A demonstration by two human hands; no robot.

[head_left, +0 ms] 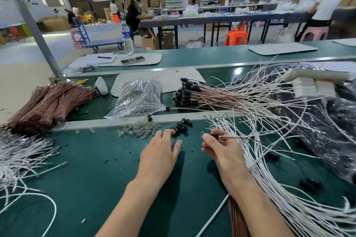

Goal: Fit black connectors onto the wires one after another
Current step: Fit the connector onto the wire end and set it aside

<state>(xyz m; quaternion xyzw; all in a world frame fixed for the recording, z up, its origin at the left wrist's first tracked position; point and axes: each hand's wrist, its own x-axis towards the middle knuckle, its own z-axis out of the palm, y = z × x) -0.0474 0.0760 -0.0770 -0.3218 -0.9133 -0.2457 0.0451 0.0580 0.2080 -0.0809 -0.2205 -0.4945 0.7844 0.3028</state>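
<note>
I see black connectors (182, 127) piled loose at centre; single connector (215, 137) seated on brown wire (240, 138) end; white wires (269, 175) fanned right.

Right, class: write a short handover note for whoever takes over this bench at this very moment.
Left-hand grip: open, touching the loose black connectors.
Right-hand grip: pinches one connector with a wire running from it; seating unclear.
Done: a pile of fitted wires lies farther back.
Left: many bare white wires on the right.
</note>
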